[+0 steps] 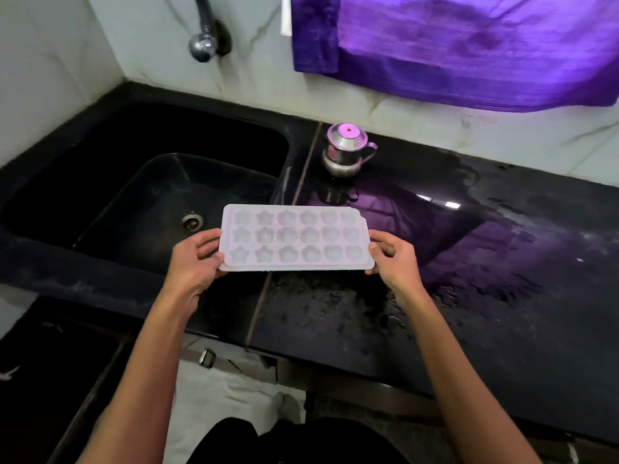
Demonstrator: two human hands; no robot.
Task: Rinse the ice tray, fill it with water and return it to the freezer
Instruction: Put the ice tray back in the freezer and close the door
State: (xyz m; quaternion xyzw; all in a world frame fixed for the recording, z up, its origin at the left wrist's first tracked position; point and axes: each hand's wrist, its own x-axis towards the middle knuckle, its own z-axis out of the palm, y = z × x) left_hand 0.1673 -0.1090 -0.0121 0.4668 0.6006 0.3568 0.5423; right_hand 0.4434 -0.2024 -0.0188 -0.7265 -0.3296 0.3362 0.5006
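Two bare hands hold one pale lilac ice tray (294, 237) level above the seam where a black sink (83, 155) meets a black worktop (502, 296). The left hand (196, 259) grips the tray's left short end, fingers curled over its top edge; the right hand (392, 257) pinches the right short end, thumb on top and fingers beneath. The tray carries eighteen moulds — three rows of six — the leftmost two columns star-shaped, the others rounder; whether they hold water cannot be told. No brand, label or writing is readable on anything in view.

One drain (192, 222) sits in the sink basin just beyond the tray's left end. One chrome tap (204, 28) comes off the marble-patterned wall above the sink's far side. One small steel pot (346, 150) with a conical lid and a side handle stands on the worktop beyond the tray, close to the wall. One purple cloth (469, 45) hangs across the wall at upper right, its colour reflected in the wet, shiny worktop. Water droplets speckle the worktop near the right hand.
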